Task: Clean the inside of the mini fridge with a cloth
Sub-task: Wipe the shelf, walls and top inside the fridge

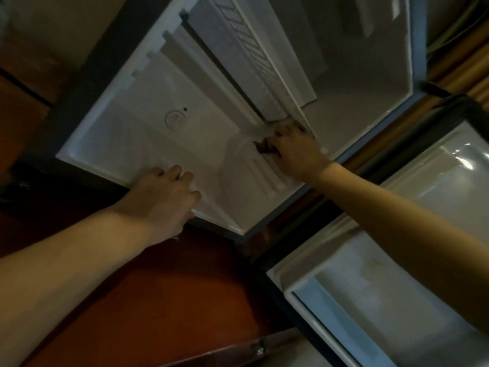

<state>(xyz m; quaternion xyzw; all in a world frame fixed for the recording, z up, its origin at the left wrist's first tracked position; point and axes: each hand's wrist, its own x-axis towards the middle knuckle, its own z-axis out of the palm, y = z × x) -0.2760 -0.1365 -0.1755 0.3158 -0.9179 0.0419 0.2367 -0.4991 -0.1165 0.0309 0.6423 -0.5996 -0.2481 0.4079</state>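
Head view, tilted: you're looking into the open fridge [185, 107], white liner, door [383, 260] swung out to the right w/ its pale inner panel facing up at you.

Your left hand [164, 200] sits on the fridge's front edge, near the lower left corner of the opening. Fingers curl over the lip onto the white inner wall; whether it's really clamping the edge or just resting there, can't tell.

Your right hand [296, 152] is deeper in, at the far right side of the cavity, just below the end of the shelf [264, 62]. Its fingers are curled round a small dark wad, the cloth [262, 148], which shows only as a dark bit poking out left of the knuckles. Cloth is pressed against the liner next to some ribbed grooves [267, 176].

A round dial [176, 119] w/ a small dark dot beside it sits on the wall, well apart from both hands, roughly between them & further in.

Reddish-brown floor [172, 287] below the fridge.
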